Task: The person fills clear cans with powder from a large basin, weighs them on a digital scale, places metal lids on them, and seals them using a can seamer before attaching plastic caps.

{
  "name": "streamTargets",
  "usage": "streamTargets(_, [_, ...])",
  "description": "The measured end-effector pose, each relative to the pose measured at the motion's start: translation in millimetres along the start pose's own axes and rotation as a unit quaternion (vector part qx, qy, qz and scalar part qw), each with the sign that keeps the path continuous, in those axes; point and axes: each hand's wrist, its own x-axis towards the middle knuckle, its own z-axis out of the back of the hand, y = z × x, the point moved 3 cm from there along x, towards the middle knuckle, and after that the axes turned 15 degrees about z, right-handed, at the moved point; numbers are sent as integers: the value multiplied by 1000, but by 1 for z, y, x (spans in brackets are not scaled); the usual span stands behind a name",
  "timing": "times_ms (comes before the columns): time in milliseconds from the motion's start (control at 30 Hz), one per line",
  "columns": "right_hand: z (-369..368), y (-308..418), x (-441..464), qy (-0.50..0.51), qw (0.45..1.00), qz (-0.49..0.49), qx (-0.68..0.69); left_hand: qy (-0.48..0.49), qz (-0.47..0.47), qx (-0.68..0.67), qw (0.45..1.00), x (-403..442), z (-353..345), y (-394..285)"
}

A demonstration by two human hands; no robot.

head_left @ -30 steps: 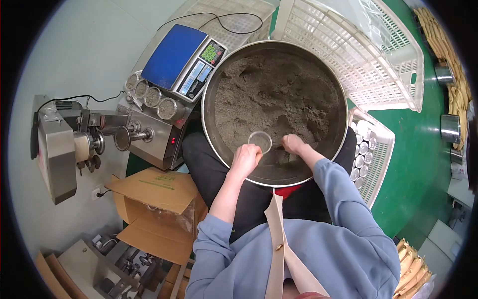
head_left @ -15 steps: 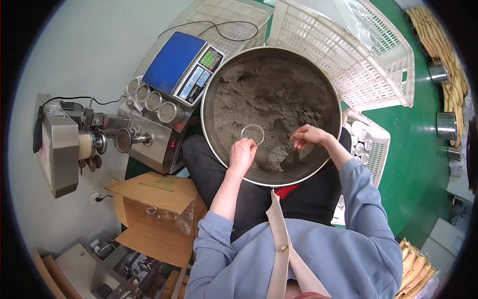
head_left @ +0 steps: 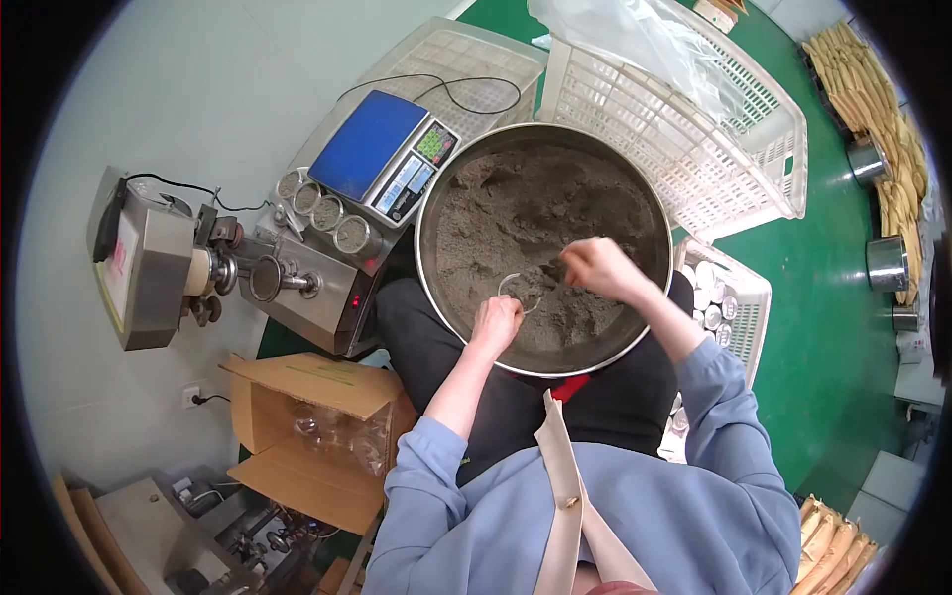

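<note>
1. Left hand point(head_left: 499, 323): fingers pinch one clear, round-rimmed jar point(head_left: 523, 291) by its near side, presumably to steady it. Jar is above the grey-brown granular material point(head_left: 481, 233), inside the rim line of one large, round, silver metal basin point(head_left: 426, 263); likely so spills drop back in.
2. Right hand point(head_left: 598, 268): over the same material, near the jar, not touching it. Fingers blurred; cannot tell whether pressed together or holding anything.
3. Basin: one, at the lap, probably for two-handed reach.
4. Clear cylindrical jars point(head_left: 352, 236) with grey contents: four, in a row beside one blue-topped electronic scale point(head_left: 372, 149), apparently grouped for access.
</note>
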Motion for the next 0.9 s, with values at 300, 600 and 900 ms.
streamTargets(300, [-72,25,-26,62,913,276,-294,-15,-10,-57,998,-1,7,-7])
streamTargets(600, [16,10,-63,-65,920,162,-350,-44,-47,-81,995,-3,15,-15])
streamTargets(900, [-59,-196,-86,201,893,-73,-396,183,-89,7,979,-40,4,-11])
